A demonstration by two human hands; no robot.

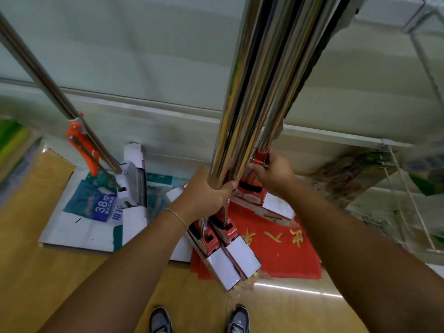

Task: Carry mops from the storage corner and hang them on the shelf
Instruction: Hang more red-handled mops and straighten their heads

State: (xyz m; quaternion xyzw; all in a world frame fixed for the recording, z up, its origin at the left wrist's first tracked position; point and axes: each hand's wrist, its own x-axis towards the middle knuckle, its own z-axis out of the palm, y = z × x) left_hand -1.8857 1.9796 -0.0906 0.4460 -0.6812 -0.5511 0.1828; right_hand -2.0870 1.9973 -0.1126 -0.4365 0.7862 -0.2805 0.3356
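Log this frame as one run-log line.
stage: gathering mops | left hand: grips pole bundle | right hand: grips red fitting | spare mop: leaning left, untouched | hung: not yet

Both bare forearms are reaching forward and converging toward centre. The left hand (207,188) is curling its fingers round an upright metal pole, a thin band circling its wrist. The right hand (274,173), slightly farther and to the right, is gripping beside it, knuckles facing the viewer.
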